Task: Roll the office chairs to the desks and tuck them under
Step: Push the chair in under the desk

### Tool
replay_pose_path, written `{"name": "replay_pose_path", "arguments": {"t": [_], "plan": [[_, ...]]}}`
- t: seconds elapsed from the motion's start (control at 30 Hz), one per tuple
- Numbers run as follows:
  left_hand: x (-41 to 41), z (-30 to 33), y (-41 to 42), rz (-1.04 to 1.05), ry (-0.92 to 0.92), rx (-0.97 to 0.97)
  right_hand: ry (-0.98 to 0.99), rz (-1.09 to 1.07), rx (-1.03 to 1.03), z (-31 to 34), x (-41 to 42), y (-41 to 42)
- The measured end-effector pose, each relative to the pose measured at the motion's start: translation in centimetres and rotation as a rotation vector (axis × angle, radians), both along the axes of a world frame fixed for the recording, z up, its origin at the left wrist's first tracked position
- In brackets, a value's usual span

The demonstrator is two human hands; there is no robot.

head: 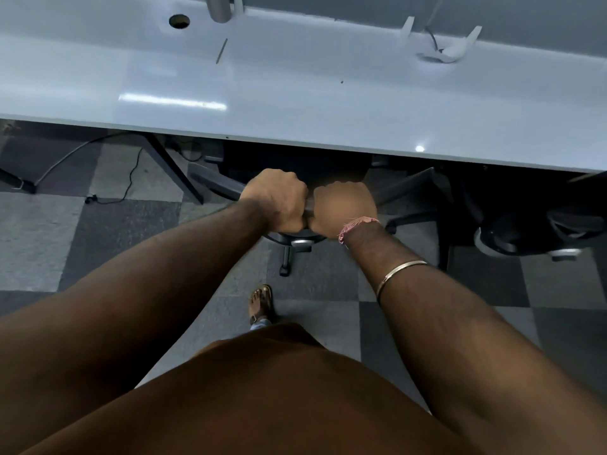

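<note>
A long pale worktop [295, 93] ran across the upper part of the view, its near edge slanting down toward the right. Below it lay a floor [131, 244] of grey carpet tiles in lighter and darker squares. The office chair [216, 183] stood at the middle of that near edge, its seat already under the worktop and only the top of the backrest and part of its wheeled base [289, 254] showing on the floor side. A second chair [525, 234] sat tucked under near the right end, well apart from the first. A slanted dark desk leg [174, 165] stood just left of the office chair, with a black cable [128, 178] trailing on the floor beyond it. The left hand [276, 200] and the right hand [345, 205] sat side by side, touching, both with fingers curled tight round the backrest's top edge. The right wrist wore a pink thread [356, 224] and a thin metal bangle [399, 272]. One sandalled foot [261, 305] stood behind the wheeled base. On the worktop, a round cable hole [179, 21] lay near the far left.
</note>
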State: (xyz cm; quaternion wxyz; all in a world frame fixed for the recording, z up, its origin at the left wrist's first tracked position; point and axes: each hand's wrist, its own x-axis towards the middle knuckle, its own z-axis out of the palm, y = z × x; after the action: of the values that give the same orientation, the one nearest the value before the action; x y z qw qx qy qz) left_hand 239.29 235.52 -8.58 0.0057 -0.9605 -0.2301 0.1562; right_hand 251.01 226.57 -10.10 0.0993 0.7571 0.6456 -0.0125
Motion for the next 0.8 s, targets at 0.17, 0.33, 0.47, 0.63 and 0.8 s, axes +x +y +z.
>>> {"name": "replay_pose_path", "arguments": {"t": [0.17,0.33,0.47,0.63,0.8], "plan": [[0.1,0.2,6.4,-0.016,0.06,0.003,0.052,-0.014,0.043,-0.3,-0.4,5.4],[0.9,0.5,6.7,-0.057,0.048,-0.052,0.026,0.0,0.068,-0.5,0.7,5.7],[0.4,0.3,7.0,-0.062,0.045,-0.049,0.029,-0.015,0.063,-0.5,-0.1,5.8],[-0.3,0.9,5.5,-0.053,0.034,-0.07,0.01,-0.016,0.072,-0.4,-0.5,4.6],[-1.3,1.5,4.0,0.037,-0.059,-0.073,0.095,-0.004,0.109,-0.1,-1.0,3.9]]}}
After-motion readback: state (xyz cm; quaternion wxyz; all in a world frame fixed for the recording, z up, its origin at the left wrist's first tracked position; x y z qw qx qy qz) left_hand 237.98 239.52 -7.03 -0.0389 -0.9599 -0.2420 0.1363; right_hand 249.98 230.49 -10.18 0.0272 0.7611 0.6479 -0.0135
